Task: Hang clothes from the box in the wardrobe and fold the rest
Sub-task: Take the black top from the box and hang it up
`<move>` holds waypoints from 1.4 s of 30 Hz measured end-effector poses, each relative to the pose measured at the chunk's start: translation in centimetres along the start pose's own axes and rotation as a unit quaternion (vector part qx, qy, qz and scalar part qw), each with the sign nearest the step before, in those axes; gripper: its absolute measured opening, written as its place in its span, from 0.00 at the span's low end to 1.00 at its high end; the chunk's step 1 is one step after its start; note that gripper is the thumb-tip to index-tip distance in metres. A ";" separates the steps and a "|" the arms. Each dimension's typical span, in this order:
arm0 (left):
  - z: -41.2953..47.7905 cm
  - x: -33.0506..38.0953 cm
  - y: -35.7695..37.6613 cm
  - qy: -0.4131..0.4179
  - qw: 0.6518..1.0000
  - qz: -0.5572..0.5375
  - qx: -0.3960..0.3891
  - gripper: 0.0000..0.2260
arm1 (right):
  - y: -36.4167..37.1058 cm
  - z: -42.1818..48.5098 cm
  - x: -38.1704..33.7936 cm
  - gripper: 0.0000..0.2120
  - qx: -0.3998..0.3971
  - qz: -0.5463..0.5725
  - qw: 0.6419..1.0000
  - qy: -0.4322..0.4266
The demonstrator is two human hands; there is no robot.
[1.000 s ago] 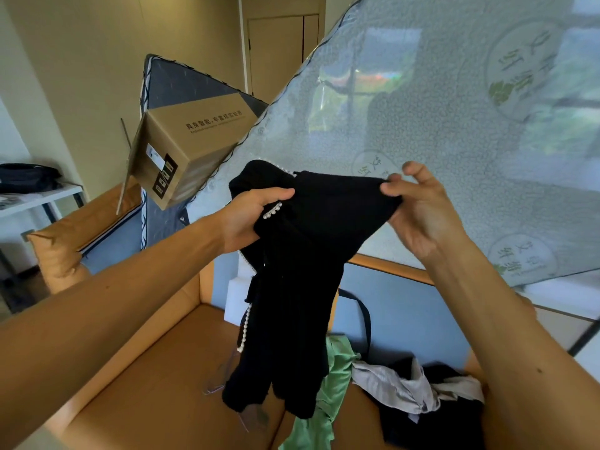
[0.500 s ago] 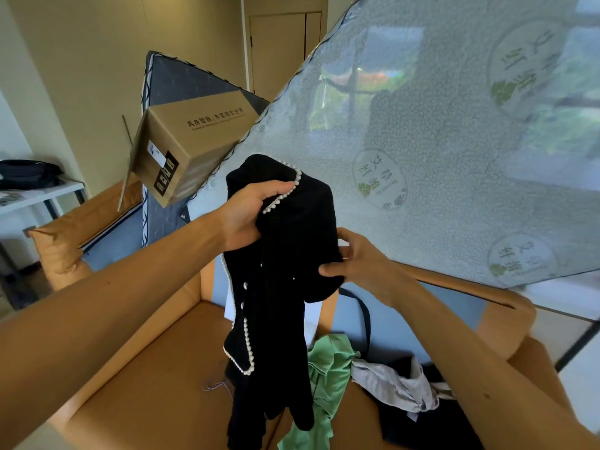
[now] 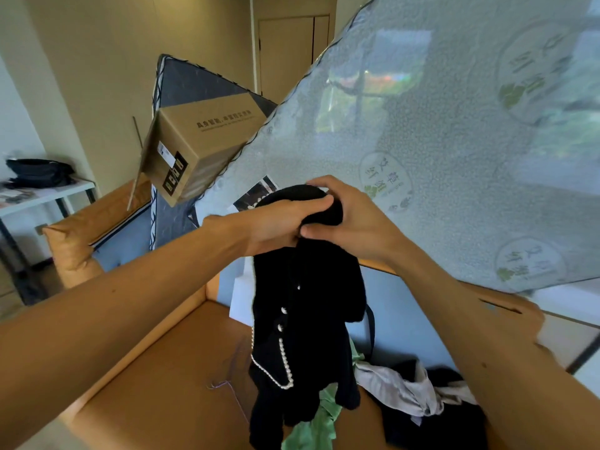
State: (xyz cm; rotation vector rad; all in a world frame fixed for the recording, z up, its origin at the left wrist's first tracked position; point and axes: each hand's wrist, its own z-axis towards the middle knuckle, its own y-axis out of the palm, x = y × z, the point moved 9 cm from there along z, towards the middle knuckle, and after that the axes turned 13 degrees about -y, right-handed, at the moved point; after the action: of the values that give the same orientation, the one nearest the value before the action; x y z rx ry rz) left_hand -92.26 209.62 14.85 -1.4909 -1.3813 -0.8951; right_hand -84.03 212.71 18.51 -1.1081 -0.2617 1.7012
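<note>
both hands, left grip (image 3: 276, 222) and right grip (image 3: 350, 222), clutch top of black pearl-trimmed cardigan (image 3: 302, 319), hanging above green garment (image 3: 315, 427) and grey garment (image 3: 399, 388).

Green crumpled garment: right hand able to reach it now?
Probably not yet: right hand and left hand both grip the black pearl-trimmed cardigan, which hangs in front of the green crumpled garment.

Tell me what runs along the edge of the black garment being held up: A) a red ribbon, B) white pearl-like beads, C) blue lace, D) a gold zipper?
B: a row of white pearl-like beads borders the black garment, which the left hand and the right hand grip together at its top.
</note>
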 end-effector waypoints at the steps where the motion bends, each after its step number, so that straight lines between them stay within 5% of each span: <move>1: 0.1 0.1 -0.1 -0.002 1.000 0.016 -0.001 0.18 | -0.3 0.4 -0.3 0.19 0.029 -0.031 0.999 -0.023; 4: 0.1 -0.1 -0.9 -0.016 0.997 0.069 -0.009 0.21 | -0.8 0.7 -0.2 0.05 0.070 -0.106 0.991 -0.039; 8: 0.4 -1.3 -2.4 -0.026 0.995 0.098 0.006 0.22 | -2.8 0.7 0.2 0.04 0.142 -0.140 0.980 -0.011; 12: 2.1 -3.9 -4.5 0.008 0.983 0.144 0.116 0.16 | -4.8 0.2 2.6 0.07 0.195 0.015 0.973 0.120; 16: 4.7 -8.4 -5.0 0.026 0.932 0.257 0.254 0.24 | -5.0 -0.2 2.6 0.10 0.210 0.144 0.951 0.178; 21: 8.2 -14.3 -3.0 -0.026 0.912 0.308 0.271 0.25 | -6.8 -1.7 3.2 0.13 0.297 0.248 0.890 0.239; 24: 10.2 -17.4 -2.2 -0.081 0.923 0.301 0.225 0.15 | -8.5 -3.2 4.0 0.08 0.361 0.293 0.844 0.266; 26: 10.7 -18.1 -1.6 -0.108 0.942 0.253 0.193 0.06 | -9.5 -4.1 4.6 0.08 0.386 0.304 0.828 0.271; 29: 10.9 -17.6 -1.7 -0.140 0.975 -0.002 0.174 0.10 | -10.7 -5.7 6.1 0.08 0.385 0.298 0.826 0.283; 34: 9.0 -11.1 -2.8 -0.084 0.952 -0.248 0.161 0.11 | -11.6 -9.1 9.9 0.07 0.340 0.253 0.850 0.313; 39: 6.5 -4.2 -1.6 -0.052 0.962 -0.245 0.105 0.11 | -13.4 -12.7 14.1 0.07 0.354 0.197 0.863 0.303; 42: 5.2 -1.5 -0.7 -0.049 0.971 -0.216 0.095 0.14 | -12.3 -14.0 16.5 0.07 0.296 0.244 0.858 0.342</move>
State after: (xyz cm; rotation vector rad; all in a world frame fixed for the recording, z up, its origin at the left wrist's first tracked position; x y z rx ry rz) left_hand -93.40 213.94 11.74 -1.1198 -1.8531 -0.9289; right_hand -65.93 227.32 9.66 -1.2677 1.0076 1.5105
